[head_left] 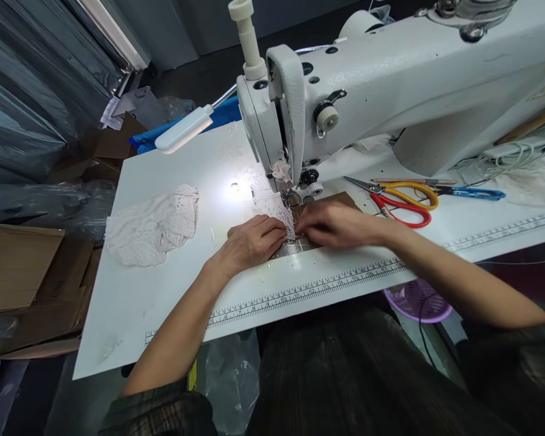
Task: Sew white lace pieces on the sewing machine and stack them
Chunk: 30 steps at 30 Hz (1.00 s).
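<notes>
White lace fabric lies under the presser foot of a white sewing machine. My left hand rests flat on the lace's left side, fingers stretched toward the needle. On the other side, my right hand is closed, its thumb and fingertips pinching the lace edge just in front of the foot. Beneath the hands are the metal needle plate and a brown sheet. The needle tip is too small to make out.
Bunched white lace lies on the table's left. Scissors with red and yellow handles and a blue-handled tool lie right of my hand. A lamp hangs behind. A ruler strip lines the front edge; cardboard boxes stand left.
</notes>
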### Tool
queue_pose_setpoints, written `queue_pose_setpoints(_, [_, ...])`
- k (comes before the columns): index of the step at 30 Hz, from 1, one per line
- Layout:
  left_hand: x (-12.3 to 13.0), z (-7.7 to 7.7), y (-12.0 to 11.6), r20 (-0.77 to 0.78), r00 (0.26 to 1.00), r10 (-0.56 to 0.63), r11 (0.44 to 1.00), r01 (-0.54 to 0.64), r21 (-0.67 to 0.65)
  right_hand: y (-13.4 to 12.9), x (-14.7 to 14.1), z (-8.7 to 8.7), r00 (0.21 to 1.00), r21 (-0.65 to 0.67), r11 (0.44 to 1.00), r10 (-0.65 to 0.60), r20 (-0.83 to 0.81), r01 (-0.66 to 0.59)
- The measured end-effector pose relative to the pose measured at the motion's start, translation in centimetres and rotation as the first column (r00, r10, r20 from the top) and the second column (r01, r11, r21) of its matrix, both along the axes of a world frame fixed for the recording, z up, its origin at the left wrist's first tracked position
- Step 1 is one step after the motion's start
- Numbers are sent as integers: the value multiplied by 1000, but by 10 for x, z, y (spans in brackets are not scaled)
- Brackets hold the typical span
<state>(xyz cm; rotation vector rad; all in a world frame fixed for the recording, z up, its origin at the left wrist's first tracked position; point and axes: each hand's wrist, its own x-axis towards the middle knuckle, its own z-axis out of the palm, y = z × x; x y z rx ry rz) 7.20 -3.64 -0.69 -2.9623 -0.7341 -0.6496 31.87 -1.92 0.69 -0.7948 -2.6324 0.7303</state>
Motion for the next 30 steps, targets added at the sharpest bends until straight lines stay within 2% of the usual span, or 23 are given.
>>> queue_pose_setpoints(2, [-1, 1, 0, -11, 1000, 5, 1000, -5, -10, 17, 1, 1, 994, -36, 994, -105, 7, 105])
queue_pose_setpoints(4, [-2, 0, 1, -24, 1000, 15, 1000, -15, -4, 25, 0, -7, 988, 13, 988, -151, -25, 151])
queue_pose_setpoints(8, [-3, -2, 1, -46, 999, 12, 999, -10, 37, 20, -2, -31, 985, 177, 974, -118, -126, 139])
queue_pose_setpoints(11, [-3, -4, 0, -46, 999, 11, 997, -7, 77, 15, -2, -38, 986, 201, 973, -88, -140, 115])
queue_pose_setpoints(16, [-2, 1, -3, -61, 998, -1, 998, 4, 57, 17, 0, -37, 985, 201, 971, -102, -141, 129])
queue_pose_setpoints(21, [1, 21, -6, -179, 982, -55, 997, 45, -59, 18, 2, -37, 989, 247, 966, -38, -143, 72])
queue_pose_setpoints(24, [4, 29, -3, -222, 972, -78, 992, 53, -118, 17, 2, -35, 991, 272, 959, -48, -127, 81])
queue_pose_setpoints(30, [4, 28, 2, -225, 973, -50, 991, 20, -135, 14, -1, -33, 994, 286, 952, -96, -45, 105])
